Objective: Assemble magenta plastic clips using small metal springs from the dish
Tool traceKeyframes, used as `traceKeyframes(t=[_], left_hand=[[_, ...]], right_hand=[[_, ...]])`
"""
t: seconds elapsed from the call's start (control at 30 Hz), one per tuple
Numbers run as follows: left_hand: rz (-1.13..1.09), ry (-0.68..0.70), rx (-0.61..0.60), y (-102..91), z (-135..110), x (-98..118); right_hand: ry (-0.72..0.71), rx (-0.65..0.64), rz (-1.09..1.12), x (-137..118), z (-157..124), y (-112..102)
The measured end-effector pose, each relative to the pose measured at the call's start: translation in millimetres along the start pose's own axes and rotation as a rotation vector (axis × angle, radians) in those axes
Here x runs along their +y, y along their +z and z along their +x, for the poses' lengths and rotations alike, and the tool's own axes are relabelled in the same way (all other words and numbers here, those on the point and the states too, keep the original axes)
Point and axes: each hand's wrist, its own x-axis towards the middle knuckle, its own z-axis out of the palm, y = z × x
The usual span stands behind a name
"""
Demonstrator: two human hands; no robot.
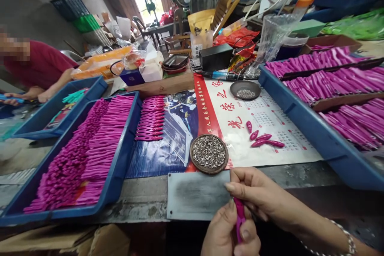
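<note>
My left hand point(231, 230) is closed around a slender magenta plastic piece point(239, 218), held upright at the table's front edge. The thumb and forefinger of my right hand point(255, 194) are pinched together at the top end of that piece. Whatever is in this pinch is too small to make out. Just beyond my hands, a round dish point(209, 171) is full of short silvery metal pins point(209, 151). A grey metal plate point(195, 198) lies left of my fingers. Several glossy magenta pieces point(264, 140) lie loose on the calendar sheet point(240, 154).
Blue trays of magenta pieces flank me, the left tray point(120, 168) and the right tray point(300, 140). A neat row of magenta pieces point(150, 120) lies beside the left one. Farther back are a dark dish point(255, 90) and a blue electric screwdriver point(222, 75). A co-worker point(48, 68) sits at far left.
</note>
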Motion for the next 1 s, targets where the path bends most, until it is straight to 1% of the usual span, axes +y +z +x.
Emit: traceKeyframes(t=[0.1, 0.2, 0.3, 0.4, 0.47, 0.57, 0.67, 0.8, 0.93, 1.0], left_hand=[[-0.029, 0.014, 0.031, -4.2, 2.9, -0.8], [-0.046, -0.014, 0.018, -8.2, 8.1, 2.3], [-0.040, -0.027, 0.000, -10.1, 14.6, 8.3], [0.008, 0.015, 0.004, -6.5, 17.7, 16.6], [0.043, 0.039, 0.009, -1.2, 16.6, 23.3], [0.038, 0.022, -0.009, 6.0, 12.4, 32.8], [-0.009, 0.046, -0.039, 6.1, 9.1, 38.2], [-0.044, 0.091, -0.044, -2.1, 7.7, 37.6], [-0.102, 0.161, -0.008, -8.5, 7.4, 32.6], [-0.109, 0.186, 0.013, -9.4, 6.5, 30.5]], right_hand=[[-0.036, 0.030, 0.022, 3.8, 1.8, 2.7], [-0.071, 0.054, 0.030, 6.2, 5.4, 3.4], [-0.125, 0.082, -0.009, 1.1, 9.4, 3.0], [-0.168, 0.099, -0.079, -9.7, 13.4, 2.1], [-0.172, 0.065, -0.131, -16.3, 16.8, 1.6], [-0.198, 0.019, -0.214, -21.6, 22.7, 2.6], [-0.234, 0.058, -0.241, -21.9, 28.1, 6.9], [-0.237, 0.093, -0.232, -19.4, 34.2, 14.3], [-0.232, 0.041, -0.224, -17.8, 39.2, 19.1], [-0.199, 0.004, -0.198, -18.0, 40.8, 20.7]])
